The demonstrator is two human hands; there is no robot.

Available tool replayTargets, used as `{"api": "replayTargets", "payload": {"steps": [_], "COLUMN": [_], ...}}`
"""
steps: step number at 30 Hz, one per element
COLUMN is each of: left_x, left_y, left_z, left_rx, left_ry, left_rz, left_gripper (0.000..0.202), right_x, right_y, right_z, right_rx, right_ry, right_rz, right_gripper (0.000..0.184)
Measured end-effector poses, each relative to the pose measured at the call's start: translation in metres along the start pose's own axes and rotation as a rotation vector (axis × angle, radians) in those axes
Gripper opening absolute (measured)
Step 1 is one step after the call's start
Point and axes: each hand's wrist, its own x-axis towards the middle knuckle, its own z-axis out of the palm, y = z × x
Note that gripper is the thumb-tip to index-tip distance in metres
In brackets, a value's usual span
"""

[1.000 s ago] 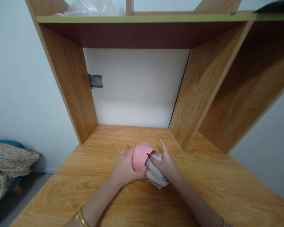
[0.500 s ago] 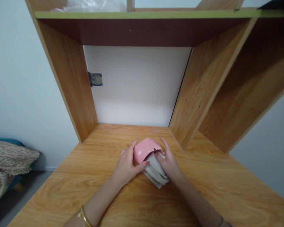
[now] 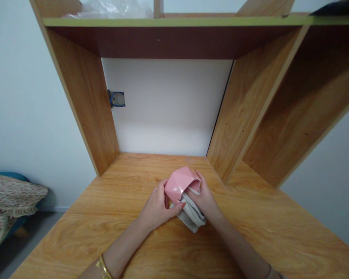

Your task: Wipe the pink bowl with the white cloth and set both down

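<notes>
Tilted on its side between my hands is a glossy pink faceted bowl (image 3: 178,183), its opening turned toward the lower right and a small notch in its rim. My left hand (image 3: 159,203) grips it from the left, the thumb at the rim. A folded light grey cloth (image 3: 192,215) hangs from the opening, and part of it is tucked inside. My right hand (image 3: 204,197) holds the cloth at the rim, with some fingers behind the bowl's right side and the thumb inside the opening. The fingertips inside are hidden.
The hands work over a wood-grain desk (image 3: 119,232). Upright wooden panels (image 3: 84,97) and a shelf (image 3: 168,22) with a plastic bag (image 3: 116,8) frame the back. An uncovered wall socket box (image 3: 118,99) is at the rear left. A patterned blanket (image 3: 14,193) lies at far left.
The bowl has turned in my hands, so its notch has moved from the upper right to the lower left and more of the opening shows. The cloth has shifted slightly with it.
</notes>
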Motion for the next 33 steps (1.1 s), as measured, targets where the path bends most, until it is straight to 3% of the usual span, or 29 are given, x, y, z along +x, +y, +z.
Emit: {"api": "replayTargets", "payload": {"steps": [7, 15, 25, 33], "left_x": [0.001, -0.001, 0.001, 0.006], "left_y": [0.001, -0.002, -0.004, -0.010], "left_z": [-0.003, -0.001, -0.004, -0.010], "left_rx": [0.033, 0.212, 0.225, 0.046], "left_ry": [0.035, 0.035, 0.060, 0.065], "left_rz": [-0.005, 0.014, -0.005, -0.048], "left_gripper": [0.054, 0.065, 0.061, 0.060], "right_x": [0.000, 0.001, -0.005, -0.002], "right_y": [0.001, -0.008, 0.000, 0.005], "right_z": [-0.006, -0.015, -0.010, -0.011], "right_rx": [-0.199, -0.412, -0.283, -0.233], "right_ry": [-0.042, -0.042, -0.201, -0.062], "right_rz": [0.083, -0.010, -0.074, -0.083], "right_gripper": [0.082, 0.077, 0.065, 0.062]}}
